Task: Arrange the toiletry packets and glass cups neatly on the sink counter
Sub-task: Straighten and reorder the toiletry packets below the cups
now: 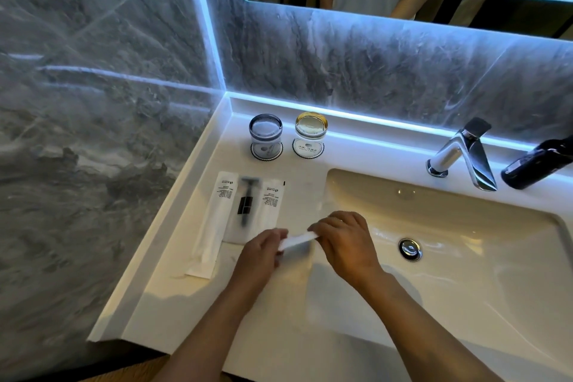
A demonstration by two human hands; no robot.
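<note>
Head view shows my left hand (260, 253) and right hand (342, 242) holding one small white packet (299, 240) between them, each set of fingers pinched shut on an end, just off the bench (173, 288) at the left rim of the sink basin (465, 257). I use that basin as my landmark.

Behind the basin's left corner, against the wall, the grey glass cup (265, 133) and the amber-rimmed glass cup (311, 130) stand side by side, each on its own round coaster, so that part looks done to me. Left of the basin three packets lie in a row, long sides parallel: a long white packet (210, 226) farthest out, a razor packet (246, 208) in the middle, and a shorter white packet (273, 198) nearest the basin. They look fairly square, though their lower ends do not line up.

I judge the task well along: what is left is laying this last packet beside the row.
</note>
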